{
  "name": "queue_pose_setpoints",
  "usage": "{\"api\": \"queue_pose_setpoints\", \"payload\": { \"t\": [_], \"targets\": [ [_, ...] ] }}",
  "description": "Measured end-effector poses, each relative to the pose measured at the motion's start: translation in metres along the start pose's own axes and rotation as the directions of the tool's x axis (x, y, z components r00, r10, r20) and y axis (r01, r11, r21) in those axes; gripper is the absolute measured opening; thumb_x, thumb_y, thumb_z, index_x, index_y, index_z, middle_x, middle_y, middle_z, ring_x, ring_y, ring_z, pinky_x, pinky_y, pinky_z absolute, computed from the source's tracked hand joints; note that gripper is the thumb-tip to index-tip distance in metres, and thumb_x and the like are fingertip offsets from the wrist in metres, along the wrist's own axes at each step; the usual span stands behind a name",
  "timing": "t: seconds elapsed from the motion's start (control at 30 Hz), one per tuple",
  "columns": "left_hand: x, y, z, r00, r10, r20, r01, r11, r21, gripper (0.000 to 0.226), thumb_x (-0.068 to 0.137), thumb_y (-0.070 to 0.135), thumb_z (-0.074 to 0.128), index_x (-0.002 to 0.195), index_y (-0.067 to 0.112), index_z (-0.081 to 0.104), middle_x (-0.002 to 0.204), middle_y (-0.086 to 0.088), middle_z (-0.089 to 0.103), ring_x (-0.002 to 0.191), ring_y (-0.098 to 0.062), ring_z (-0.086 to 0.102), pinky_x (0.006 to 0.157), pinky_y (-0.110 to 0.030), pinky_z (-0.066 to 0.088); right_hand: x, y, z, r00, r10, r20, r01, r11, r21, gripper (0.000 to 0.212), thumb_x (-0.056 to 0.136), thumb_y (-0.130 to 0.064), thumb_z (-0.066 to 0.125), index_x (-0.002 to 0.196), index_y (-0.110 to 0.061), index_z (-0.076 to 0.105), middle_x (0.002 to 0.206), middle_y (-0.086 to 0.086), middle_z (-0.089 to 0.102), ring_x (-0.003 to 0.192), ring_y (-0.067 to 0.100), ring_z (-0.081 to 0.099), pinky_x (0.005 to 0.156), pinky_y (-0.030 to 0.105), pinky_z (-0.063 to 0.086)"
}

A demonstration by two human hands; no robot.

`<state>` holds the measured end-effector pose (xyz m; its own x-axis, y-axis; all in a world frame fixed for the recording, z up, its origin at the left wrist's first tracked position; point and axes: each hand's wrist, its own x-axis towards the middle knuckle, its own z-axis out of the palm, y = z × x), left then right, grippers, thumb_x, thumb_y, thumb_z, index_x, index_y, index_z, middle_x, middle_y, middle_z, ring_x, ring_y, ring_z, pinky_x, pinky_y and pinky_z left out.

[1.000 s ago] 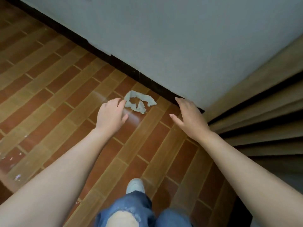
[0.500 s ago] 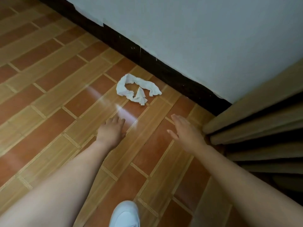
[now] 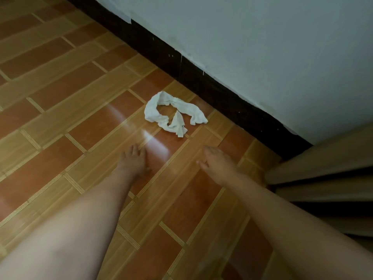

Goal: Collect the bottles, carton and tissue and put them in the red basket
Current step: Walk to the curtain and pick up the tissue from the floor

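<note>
A crumpled white tissue lies in a loose loop on the brown tiled floor, close to the dark skirting board. My left hand hovers a little short of it, fingers relaxed and holding nothing. My right hand is stretched out beside it to the right, fingers straight, also with nothing in it. Neither hand touches the tissue. No bottles, carton or red basket are in view.
A pale wall with a black skirting board runs diagonally behind the tissue. Tan wooden steps or ledges stand at the right. Tiled floor stretches out to the left.
The view has closed in on the floor and the tissue now looks larger. Both hands sit lower in the view, farther short of the tissue than a second ago. The shoe and jeans have dropped out of view.
</note>
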<state>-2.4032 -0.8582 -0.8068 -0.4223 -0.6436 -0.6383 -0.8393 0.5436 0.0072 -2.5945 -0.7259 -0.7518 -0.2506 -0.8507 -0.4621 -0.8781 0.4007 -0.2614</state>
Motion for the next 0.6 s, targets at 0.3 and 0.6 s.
{"api": "queue_pose_setpoints", "payload": {
  "t": [0.3,0.6],
  "targets": [
    [0.009,0.007,0.007,0.999,-0.018,0.029,0.017,0.998,0.057,0.086,0.093,0.051,0.038,0.146,0.002,-0.009,0.154,-0.029,-0.01,0.145,-0.038,-0.003,0.12,-0.043,0.005,0.067,-0.021,0.003,0.994,0.036,-0.105,-0.019,0.988,0.155,0.05,0.093,-0.031,0.046,0.137,-0.011,0.032,0.138,0.011,0.044,0.128,0.028,0.037,0.102,0.04,0.036],
    [0.019,0.01,-0.002,0.995,-0.02,0.101,0.009,0.994,0.107,0.087,0.093,0.048,0.043,0.145,-0.003,-0.005,0.152,-0.033,-0.005,0.144,-0.042,0.002,0.119,-0.044,0.008,0.113,-0.031,0.018,0.974,0.021,-0.225,-0.003,0.997,0.079,0.053,0.088,-0.029,0.055,0.133,-0.01,0.035,0.136,0.012,0.042,0.122,0.028,0.042,0.095,0.037,0.042]
  ]
}}
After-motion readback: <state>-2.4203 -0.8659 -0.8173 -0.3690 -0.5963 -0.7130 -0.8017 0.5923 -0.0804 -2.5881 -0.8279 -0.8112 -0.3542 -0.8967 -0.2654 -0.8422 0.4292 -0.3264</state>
